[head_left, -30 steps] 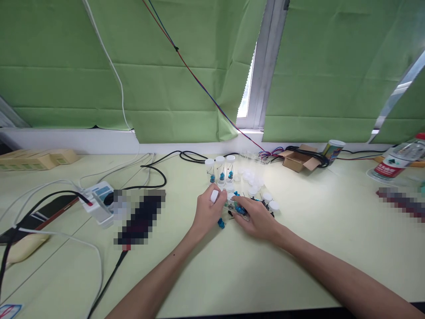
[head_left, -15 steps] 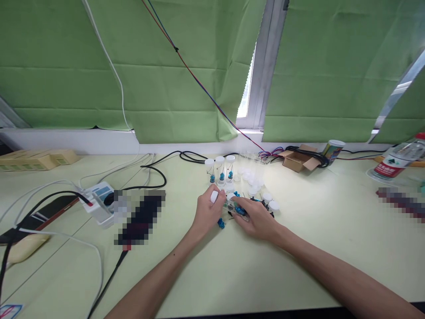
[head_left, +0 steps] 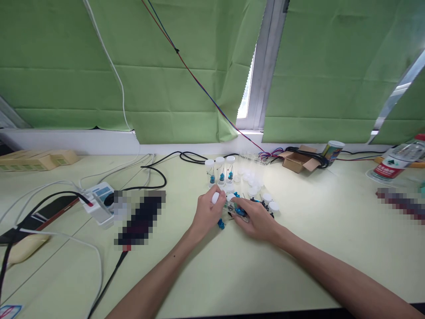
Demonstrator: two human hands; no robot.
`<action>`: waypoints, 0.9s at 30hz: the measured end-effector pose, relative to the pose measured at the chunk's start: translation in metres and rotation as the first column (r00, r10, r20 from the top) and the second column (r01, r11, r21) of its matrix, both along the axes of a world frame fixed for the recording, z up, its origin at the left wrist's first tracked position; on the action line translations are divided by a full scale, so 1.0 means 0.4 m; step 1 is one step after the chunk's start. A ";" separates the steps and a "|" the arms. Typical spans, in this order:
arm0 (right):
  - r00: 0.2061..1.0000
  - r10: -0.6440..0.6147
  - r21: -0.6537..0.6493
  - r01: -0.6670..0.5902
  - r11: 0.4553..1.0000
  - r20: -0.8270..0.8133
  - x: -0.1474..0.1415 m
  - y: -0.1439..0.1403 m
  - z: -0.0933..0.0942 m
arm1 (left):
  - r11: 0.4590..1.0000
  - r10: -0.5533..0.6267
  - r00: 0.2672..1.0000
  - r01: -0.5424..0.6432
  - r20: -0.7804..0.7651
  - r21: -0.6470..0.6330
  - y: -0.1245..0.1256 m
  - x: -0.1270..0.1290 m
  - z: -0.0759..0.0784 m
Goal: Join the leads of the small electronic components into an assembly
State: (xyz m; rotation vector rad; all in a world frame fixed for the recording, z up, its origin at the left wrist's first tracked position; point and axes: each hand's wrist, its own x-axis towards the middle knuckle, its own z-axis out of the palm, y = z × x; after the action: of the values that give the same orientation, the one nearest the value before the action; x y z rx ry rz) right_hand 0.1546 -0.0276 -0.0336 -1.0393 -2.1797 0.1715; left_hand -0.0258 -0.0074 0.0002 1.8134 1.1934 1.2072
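My left hand [head_left: 206, 212] is closed, its thumb and fingers around a white cap [head_left: 215, 197]; whether a vial is under the cap is hidden. Close beside it, my right hand [head_left: 256, 220] bends its fingers round what looks like a clear vial with a small blue part [head_left: 239, 211] showing. Another blue part [head_left: 221, 223] lies on the table below the left hand. Behind the hands stand three upright capped vials [head_left: 220, 170], each with a blue piece inside. Loose white caps [head_left: 273, 206] and black pieces [head_left: 264, 204] lie right of the hands.
Several clear empty vials [head_left: 255, 166] stand behind the hands. Farther right are an open cardboard box [head_left: 297, 161], a can [head_left: 333, 152] and a water bottle [head_left: 396, 161]. On the left, a power strip [head_left: 99, 204] and cables lie beside a blurred dark device [head_left: 142, 217].
Both hands stay nearly in place. The white cap in my left hand has shifted very slightly to the right.
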 end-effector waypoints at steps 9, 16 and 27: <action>1.000 -0.015 0.014 0.016 1.000 -0.017 0.001 0.002 0.007 | 0.999 0.036 0.999 -0.037 0.012 0.025 -0.006 0.004 0.005; 0.998 -0.008 -0.028 0.007 1.000 -0.056 0.001 0.002 0.011 | 1.000 0.007 1.000 -0.007 0.022 0.017 -0.006 0.007 0.001; 0.999 -0.010 -0.039 0.008 0.999 -0.043 -0.001 0.002 0.008 | 0.994 -0.074 0.987 0.084 0.145 -0.064 -0.004 0.008 0.005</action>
State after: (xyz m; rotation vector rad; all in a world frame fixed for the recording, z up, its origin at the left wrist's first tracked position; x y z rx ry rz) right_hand 0.1541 -0.0268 -0.0303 -1.0571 -2.1400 0.2311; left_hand -0.0227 -0.0091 0.0021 1.6773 1.0601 1.2130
